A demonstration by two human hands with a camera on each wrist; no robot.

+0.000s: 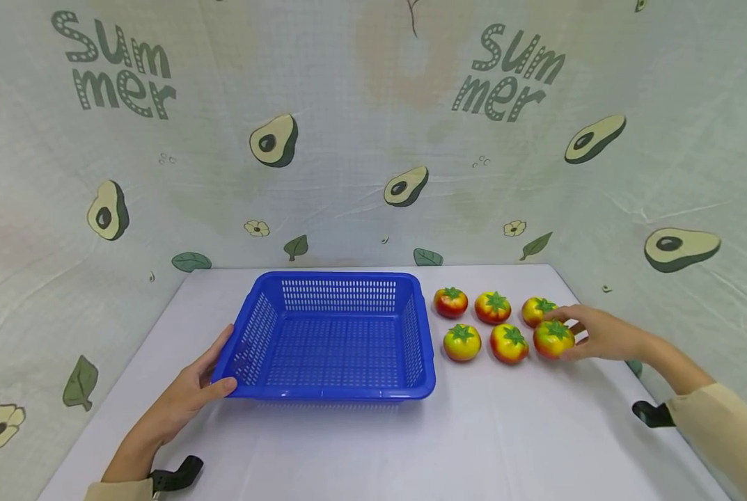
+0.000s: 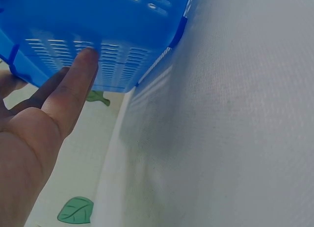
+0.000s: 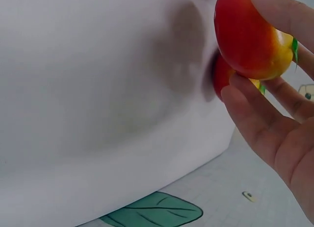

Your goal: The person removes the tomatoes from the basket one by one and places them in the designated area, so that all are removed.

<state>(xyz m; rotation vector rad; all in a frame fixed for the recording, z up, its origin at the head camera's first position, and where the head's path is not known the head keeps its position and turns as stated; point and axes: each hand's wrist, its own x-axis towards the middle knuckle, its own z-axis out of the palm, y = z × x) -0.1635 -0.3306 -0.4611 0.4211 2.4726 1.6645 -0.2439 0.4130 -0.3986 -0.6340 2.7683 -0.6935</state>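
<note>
A blue plastic basket [image 1: 338, 351] with slotted walls stands on the white table. At its front left corner, my left hand [image 1: 188, 390] holds it, thumb at the front and fingers along the left side. In the left wrist view the hand [image 2: 54, 102] presses a digit on the slotted outer wall. My right hand [image 1: 605, 334] grips a red-and-yellow toy tomato [image 1: 553, 339] with a green leafy top, the nearest one in the right column. The right wrist view shows this tomato [image 3: 250, 38] between thumb and fingers, with another tomato [image 3: 222, 76] behind it.
Right of the basket, more tomatoes lie in two rows: back ones [image 1: 450, 303], [image 1: 492, 308], [image 1: 538, 312] and front ones [image 1: 462, 344], [image 1: 508, 344]. A printed cloth [image 1: 348, 229] with avocados hangs around the table [image 1: 473, 445].
</note>
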